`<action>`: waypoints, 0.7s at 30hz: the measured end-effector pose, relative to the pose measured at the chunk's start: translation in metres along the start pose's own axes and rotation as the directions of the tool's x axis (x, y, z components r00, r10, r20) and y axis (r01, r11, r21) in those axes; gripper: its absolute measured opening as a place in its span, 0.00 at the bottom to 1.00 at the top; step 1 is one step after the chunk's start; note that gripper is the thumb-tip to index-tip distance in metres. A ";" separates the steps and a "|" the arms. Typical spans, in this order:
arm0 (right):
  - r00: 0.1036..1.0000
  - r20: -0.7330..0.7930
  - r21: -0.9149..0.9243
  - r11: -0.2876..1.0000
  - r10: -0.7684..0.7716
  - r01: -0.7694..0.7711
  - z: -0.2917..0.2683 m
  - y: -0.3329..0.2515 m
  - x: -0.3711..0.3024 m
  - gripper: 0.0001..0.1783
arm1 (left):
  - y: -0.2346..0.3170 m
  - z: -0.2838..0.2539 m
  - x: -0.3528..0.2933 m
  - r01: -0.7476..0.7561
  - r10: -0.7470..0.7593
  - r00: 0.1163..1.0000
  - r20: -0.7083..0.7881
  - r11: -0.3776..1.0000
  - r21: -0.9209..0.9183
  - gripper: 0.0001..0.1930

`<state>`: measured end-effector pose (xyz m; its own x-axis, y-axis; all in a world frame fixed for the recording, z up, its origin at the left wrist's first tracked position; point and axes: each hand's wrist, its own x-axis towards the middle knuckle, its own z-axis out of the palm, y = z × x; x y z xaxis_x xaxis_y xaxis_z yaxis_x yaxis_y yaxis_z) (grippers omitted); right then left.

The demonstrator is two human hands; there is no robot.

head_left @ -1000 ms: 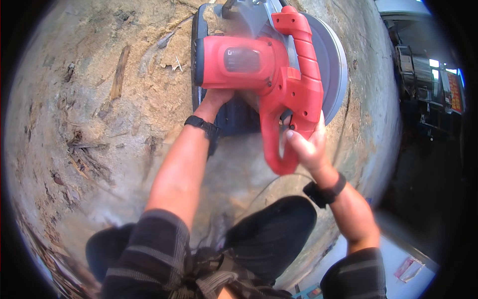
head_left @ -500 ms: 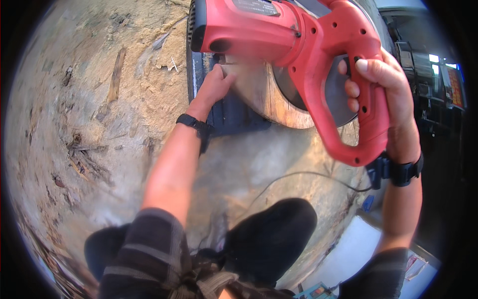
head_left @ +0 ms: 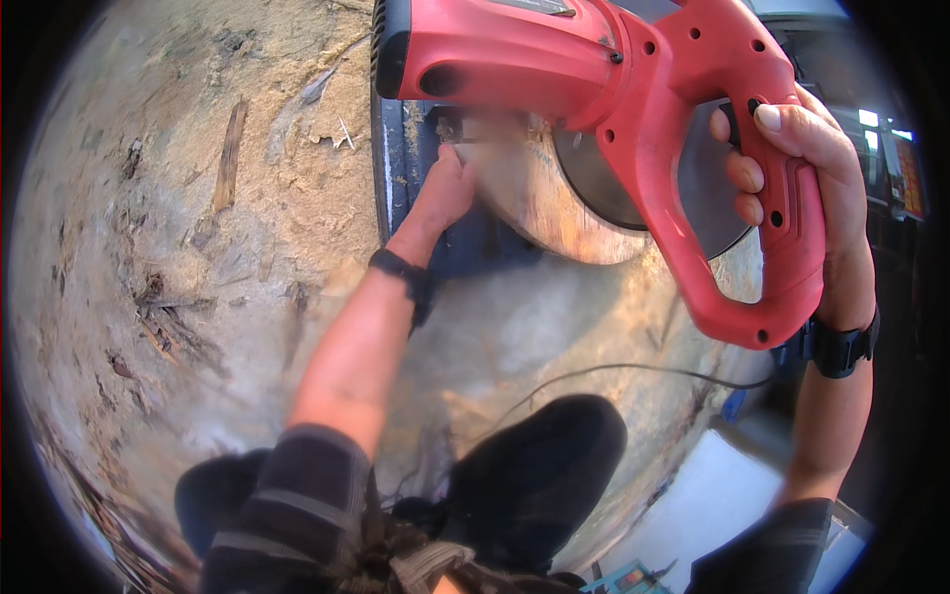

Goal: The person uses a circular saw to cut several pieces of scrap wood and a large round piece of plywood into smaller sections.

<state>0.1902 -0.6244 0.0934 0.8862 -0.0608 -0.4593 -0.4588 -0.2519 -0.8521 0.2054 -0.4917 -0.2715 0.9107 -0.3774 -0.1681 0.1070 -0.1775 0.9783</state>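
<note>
Fingers [head_left: 747, 176] of right hand [head_left: 817, 158] curled closed round D-handle [head_left: 796, 223] of red chop saw [head_left: 534, 59], beyond near right corner of black base [head_left: 485, 243]; left hand [head_left: 447, 190] inside base's left edge, grip unclear. Saw probably heavy, rigid; D-handle best hold.

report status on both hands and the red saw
Right hand gripping red saw. Left hand over dark base, grip unclear. Thin cord between saw and knee.
</note>
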 end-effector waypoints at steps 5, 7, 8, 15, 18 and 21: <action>0.998 -0.061 0.036 0.999 0.020 -0.018 0.005 0.001 -0.004 0.21 | 0.006 0.026 0.001 0.065 -0.065 0.998 0.006 0.997 0.047 0.16; 0.998 -0.056 0.048 0.999 0.026 -0.023 0.006 0.004 -0.001 0.18 | -0.004 0.036 0.005 0.062 -0.059 0.998 -0.037 0.995 0.081 0.11; 0.998 -0.055 0.060 0.998 0.030 -0.027 0.008 0.003 -0.002 0.16 | -0.007 0.038 0.013 -0.101 0.044 0.988 0.150 0.910 0.402 0.10; 0.995 -0.095 0.043 0.999 0.022 -0.018 0.010 0.009 -0.005 0.17 | -0.009 0.055 0.017 -0.443 0.183 0.896 0.405 0.438 0.782 0.07; 0.995 -0.095 0.055 0.998 0.021 -0.016 0.014 0.011 -0.008 0.17 | -0.025 0.062 0.020 -0.388 0.294 0.917 0.269 0.507 0.769 0.08; 0.992 -0.126 0.048 0.999 0.026 -0.020 0.012 0.024 -0.011 0.17 | -0.033 0.071 0.018 -0.359 0.310 0.907 0.285 0.218 0.908 0.06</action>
<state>0.1689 -0.6184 0.0750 0.8752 -0.1887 -0.4455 -0.4788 -0.2045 -0.8538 0.1903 -0.5569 -0.3151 0.7457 -0.6560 0.1167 -0.6660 -0.7279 0.1632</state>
